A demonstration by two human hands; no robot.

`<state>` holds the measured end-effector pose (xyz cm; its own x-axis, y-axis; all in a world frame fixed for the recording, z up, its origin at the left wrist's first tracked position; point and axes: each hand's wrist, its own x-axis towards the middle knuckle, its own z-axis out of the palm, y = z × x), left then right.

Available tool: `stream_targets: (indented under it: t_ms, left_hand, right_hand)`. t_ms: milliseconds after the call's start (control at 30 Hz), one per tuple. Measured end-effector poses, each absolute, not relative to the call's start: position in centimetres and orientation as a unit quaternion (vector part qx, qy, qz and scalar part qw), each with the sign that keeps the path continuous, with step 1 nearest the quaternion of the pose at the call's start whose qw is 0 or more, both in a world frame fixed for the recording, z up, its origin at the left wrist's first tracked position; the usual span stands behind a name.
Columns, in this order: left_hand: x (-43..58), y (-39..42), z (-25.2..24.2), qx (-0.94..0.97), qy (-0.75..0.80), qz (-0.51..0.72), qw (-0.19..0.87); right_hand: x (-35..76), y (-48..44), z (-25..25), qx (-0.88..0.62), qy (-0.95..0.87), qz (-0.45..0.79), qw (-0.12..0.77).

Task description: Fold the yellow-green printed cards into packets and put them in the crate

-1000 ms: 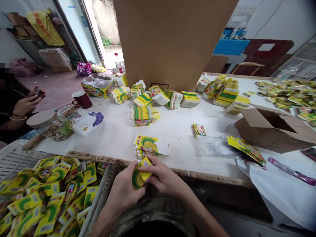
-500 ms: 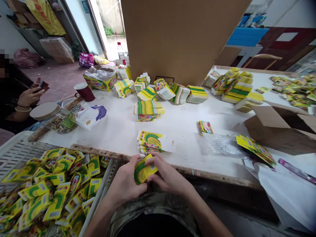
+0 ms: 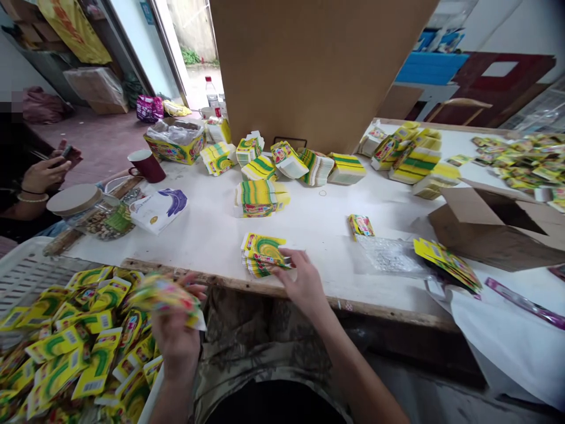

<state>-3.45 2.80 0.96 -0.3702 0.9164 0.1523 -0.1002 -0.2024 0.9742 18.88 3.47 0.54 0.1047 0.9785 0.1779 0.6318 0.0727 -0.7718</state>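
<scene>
Yellow packet (image 3: 168, 295) is blurred near the crate (image 3: 20, 271), grip of the left fingers (image 3: 195, 288) can't be told, while the carton stack (image 3: 262, 248) right of that crate is pinched by the right fingers (image 3: 298, 257), probably best peeled singly.

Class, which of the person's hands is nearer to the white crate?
Left. The left hand, blurred, appears over the right rim of the white crate; the right hand is farther right, at the packet stack.

Daylight glare at the doorway (image 3: 192, 65), blur across the left hand (image 3: 175, 337)
</scene>
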Motion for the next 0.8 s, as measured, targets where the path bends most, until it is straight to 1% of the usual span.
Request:
stream_targets:
  t_ms: [67, 133, 167, 300, 433, 533, 600, 667, 733, 800]
  left_hand:
    - [-4.4, 3.2, 0.8, 0.271, 0.486, 0.725, 0.407]
    - [-4.8, 3.3, 0.7, 0.148, 0.476, 0.731, 0.466]
    - [-4.9, 3.3, 0.6, 0.116, 0.474, 0.721, 0.492]
    - [-3.4, 2.8, 0.0, 0.134, 0.467, 0.693, 0.533]
    - [-0.4, 2.2, -0.5, 0.232, 0.417, 0.652, 0.589]
    - [1.8, 1.7, 0.1, 0.291, 0.348, 0.645, 0.615]
    - [2.9, 1.5, 1.1, 0.296, 0.326, 0.644, 0.625]
    - [3.6, 1.6, 2.3, 0.276, 0.315, 0.659, 0.624]
    - [3.8, 1.9, 3.1, 0.250, 0.310, 0.690, 0.605]
    - [3.6, 2.3, 3.1, 0.240, 0.334, 0.697, 0.588]
  right_hand:
    - [19.7, 4.8, 0.1, -0.682, -0.610, 0.189, 0.357]
    - [20.0, 5.6, -0.4, -0.693, -0.606, 0.181, 0.344]
    - [20.0, 5.9, -0.6, -0.695, -0.607, 0.180, 0.340]
    - [19.4, 5.9, -0.9, -0.689, -0.607, 0.186, 0.350]
    - [18.8, 4.5, 0.2, -0.665, -0.605, 0.233, 0.372]
    - [17.8, 2.7, 2.0, -0.596, -0.635, 0.324, 0.368]
    - [16.8, 1.4, 3.0, -0.511, -0.640, 0.444, 0.364]
    - [15.7, 0.3, 3.5, -0.443, -0.605, 0.541, 0.382]
    - [14.6, -0.4, 3.4, -0.424, -0.566, 0.570, 0.418]
    - [13.8, -0.6, 2.8, -0.435, -0.544, 0.568, 0.438]
